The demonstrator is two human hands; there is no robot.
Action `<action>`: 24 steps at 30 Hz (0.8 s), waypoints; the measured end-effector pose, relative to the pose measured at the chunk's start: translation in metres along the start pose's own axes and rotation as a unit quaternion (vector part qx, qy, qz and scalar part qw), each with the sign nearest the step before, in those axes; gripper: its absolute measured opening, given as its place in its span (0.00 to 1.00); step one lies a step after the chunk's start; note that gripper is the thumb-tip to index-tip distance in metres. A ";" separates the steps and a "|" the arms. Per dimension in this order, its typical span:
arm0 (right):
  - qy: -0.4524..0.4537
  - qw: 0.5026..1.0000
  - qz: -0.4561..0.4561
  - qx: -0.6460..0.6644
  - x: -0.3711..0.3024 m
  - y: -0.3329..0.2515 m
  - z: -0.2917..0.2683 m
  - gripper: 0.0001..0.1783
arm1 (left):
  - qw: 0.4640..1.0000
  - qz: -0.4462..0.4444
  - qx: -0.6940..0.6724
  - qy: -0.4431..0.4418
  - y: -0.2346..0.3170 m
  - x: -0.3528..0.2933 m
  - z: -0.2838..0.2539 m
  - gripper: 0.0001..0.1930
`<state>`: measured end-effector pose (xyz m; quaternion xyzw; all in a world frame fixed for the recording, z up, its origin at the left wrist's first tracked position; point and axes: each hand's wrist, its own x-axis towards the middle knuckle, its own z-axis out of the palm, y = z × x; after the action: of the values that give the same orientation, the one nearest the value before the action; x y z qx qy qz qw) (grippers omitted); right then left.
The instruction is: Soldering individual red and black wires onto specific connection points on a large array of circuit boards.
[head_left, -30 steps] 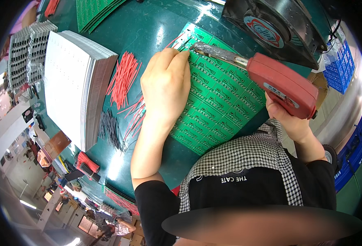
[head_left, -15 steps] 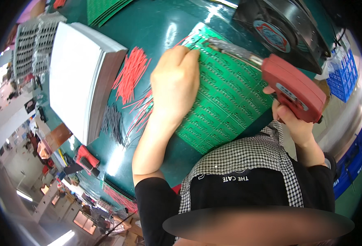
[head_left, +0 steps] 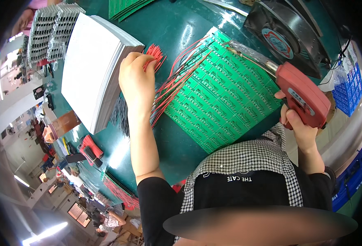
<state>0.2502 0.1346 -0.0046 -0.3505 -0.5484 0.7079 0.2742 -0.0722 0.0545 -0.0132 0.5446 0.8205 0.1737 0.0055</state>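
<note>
My left hand [head_left: 138,80] is over a bundle of short red wires [head_left: 157,57], its fingers curled together on them. How many wires it pinches is hidden. My right hand [head_left: 298,123] is wrapped round the handle of a red soldering gun [head_left: 302,92]. The gun's long barrel points left, its tip above the upper part of a green circuit board panel [head_left: 226,94]. Red and black wires [head_left: 181,84] run from the panel's upper left edge and trail down across its left side toward my left forearm.
A thick stack of white sheets [head_left: 93,61] stands left of my left hand, with dark wires [head_left: 121,115] beside it. A black fan [head_left: 285,39] stands at the far right, near a blue crate [head_left: 348,88]. More green panels [head_left: 127,9] lie at the back.
My left hand has moved left from the panel's upper edge to the red wire bundle, uncovering the wires on the panel. My right hand still holds the soldering gun over the panel.
</note>
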 end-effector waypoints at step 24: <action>0.027 0.999 0.034 -0.009 0.010 0.000 0.004 0.20 | 0.987 0.007 -0.161 -0.027 0.086 0.017 0.040 0.04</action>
<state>0.2411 0.1398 -0.0063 -0.3901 -0.5350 0.7023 0.2616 0.0055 0.1104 -0.0230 0.5465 0.7777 0.2890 0.1140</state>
